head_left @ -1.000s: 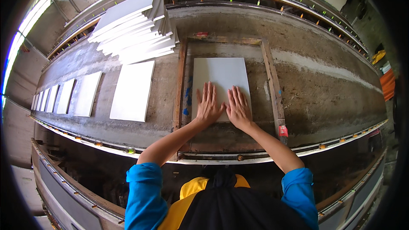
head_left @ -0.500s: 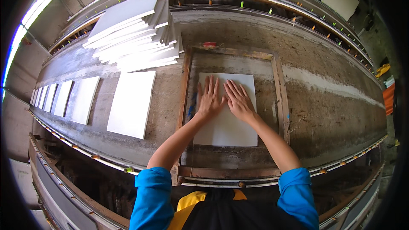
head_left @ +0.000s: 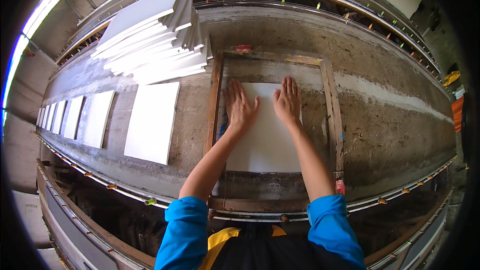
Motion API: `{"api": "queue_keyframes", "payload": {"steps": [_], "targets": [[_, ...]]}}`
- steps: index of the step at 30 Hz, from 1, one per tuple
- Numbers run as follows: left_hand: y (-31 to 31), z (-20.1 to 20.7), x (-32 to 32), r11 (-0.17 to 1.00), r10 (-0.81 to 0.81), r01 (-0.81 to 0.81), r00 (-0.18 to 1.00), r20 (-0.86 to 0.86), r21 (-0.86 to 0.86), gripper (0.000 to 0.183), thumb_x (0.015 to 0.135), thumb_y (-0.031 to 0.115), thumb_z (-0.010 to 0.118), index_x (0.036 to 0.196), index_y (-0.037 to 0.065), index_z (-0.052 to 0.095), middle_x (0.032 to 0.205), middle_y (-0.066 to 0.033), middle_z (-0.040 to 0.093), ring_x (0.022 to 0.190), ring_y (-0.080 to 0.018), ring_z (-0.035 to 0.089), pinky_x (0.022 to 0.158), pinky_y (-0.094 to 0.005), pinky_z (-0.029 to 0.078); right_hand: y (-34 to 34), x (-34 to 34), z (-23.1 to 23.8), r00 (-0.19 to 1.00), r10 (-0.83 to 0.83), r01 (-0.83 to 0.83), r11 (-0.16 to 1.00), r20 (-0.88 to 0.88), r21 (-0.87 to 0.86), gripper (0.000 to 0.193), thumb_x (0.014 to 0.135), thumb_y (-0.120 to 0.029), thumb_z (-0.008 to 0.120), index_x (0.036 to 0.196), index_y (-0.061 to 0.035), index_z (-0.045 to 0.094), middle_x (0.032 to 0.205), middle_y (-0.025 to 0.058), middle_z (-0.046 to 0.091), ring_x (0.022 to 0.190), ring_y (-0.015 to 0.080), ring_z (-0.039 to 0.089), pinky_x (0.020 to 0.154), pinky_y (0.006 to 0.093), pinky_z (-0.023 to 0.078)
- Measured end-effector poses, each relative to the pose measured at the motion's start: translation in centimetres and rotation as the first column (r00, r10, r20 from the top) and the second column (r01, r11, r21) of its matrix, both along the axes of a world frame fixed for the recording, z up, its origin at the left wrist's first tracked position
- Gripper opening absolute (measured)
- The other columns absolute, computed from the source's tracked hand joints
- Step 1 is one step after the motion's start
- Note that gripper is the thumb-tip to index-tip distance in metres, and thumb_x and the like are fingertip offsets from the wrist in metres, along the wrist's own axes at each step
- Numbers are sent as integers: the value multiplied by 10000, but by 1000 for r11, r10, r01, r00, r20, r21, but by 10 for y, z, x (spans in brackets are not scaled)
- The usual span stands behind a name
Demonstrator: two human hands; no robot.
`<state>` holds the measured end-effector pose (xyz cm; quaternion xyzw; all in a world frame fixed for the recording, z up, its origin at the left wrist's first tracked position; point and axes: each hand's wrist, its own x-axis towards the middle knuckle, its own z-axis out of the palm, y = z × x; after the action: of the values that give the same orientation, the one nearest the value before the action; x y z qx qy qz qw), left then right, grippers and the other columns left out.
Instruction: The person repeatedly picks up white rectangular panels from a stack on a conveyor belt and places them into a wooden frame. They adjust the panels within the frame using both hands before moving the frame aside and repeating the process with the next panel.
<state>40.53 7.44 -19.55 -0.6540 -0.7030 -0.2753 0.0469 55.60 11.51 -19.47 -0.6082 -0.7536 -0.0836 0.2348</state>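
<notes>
A white rectangular panel [head_left: 262, 140] lies flat on the long table, inside a wooden screen frame [head_left: 216, 90] that has mesh stretched across it. At the panel's upper left edge rests my left hand [head_left: 241, 107], palm down, its fingers stretched out and the thumb apart. Along the upper right edge lies my right hand [head_left: 288, 102], also flat with straight fingers. Neither hand grips anything. Whether the mesh passes over or under the panel I cannot tell.
Beyond the frame's left side stands an uneven stack of white panels [head_left: 150, 30]. Single panels [head_left: 152, 122] lie in a row to the left. Small red pieces sit by the frame's far edge [head_left: 243, 48] and near right corner [head_left: 340, 186]. Pegged rails [head_left: 283, 217] edge the table.
My hands have spread from the panel's upper middle outward to its left and right edges. A red piece at the frame's near right corner, earlier hidden by my arm, now shows.
</notes>
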Motion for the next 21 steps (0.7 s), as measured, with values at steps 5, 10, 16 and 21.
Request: {"api": "queue_keyframes", "payload": {"steps": [5, 10, 16, 21], "targets": [[-14, -2, -8, 998, -54, 55, 995, 82, -15, 698, 813, 352, 466, 1277, -115, 234, 1347, -288, 216, 1277, -369, 191, 1044, -484, 125, -9, 7, -5, 996, -87, 87, 996, -32, 13, 519, 881, -284, 346, 1278, 50, 321, 1348, 198, 304, 1280, 297, 241, 1050, 403, 190], [-9, -6, -9, 992, -92, 102, 988, -121, 73, 656, 792, 323, 485, 1261, -97, 298, 1328, -258, 282, 1261, -352, 245, 1033, -489, 174, -24, 31, -6, 991, 132, -132, 990, -6, -38, 544, 868, -271, 395, 1284, 66, 299, 1346, 234, 282, 1281, 323, 225, 1056, 418, 174], [1, -10, -9, 915, -390, 397, 916, -93, 67, 539, 826, 274, 446, 1285, 13, 341, 1341, -223, 289, 1265, -357, 239, 1029, -492, 187, -32, 24, -9, 946, 324, -324, 946, -5, -20, 540, 845, -143, 416, 1314, 50, 233, 1345, 245, 268, 1265, 352, 243, 1064, 413, 175], [9, 0, 3, 929, -368, 369, 917, -155, -26, 501, 847, 288, 428, 1296, 78, 354, 1348, -189, 300, 1266, -349, 246, 1014, -517, 198, -20, -10, 20, 856, 482, -498, 866, -188, -45, 603, 805, -34, 440, 1346, -6, 176, 1306, 234, 338, 1223, 340, 325, 1031, 389, 270]]}}
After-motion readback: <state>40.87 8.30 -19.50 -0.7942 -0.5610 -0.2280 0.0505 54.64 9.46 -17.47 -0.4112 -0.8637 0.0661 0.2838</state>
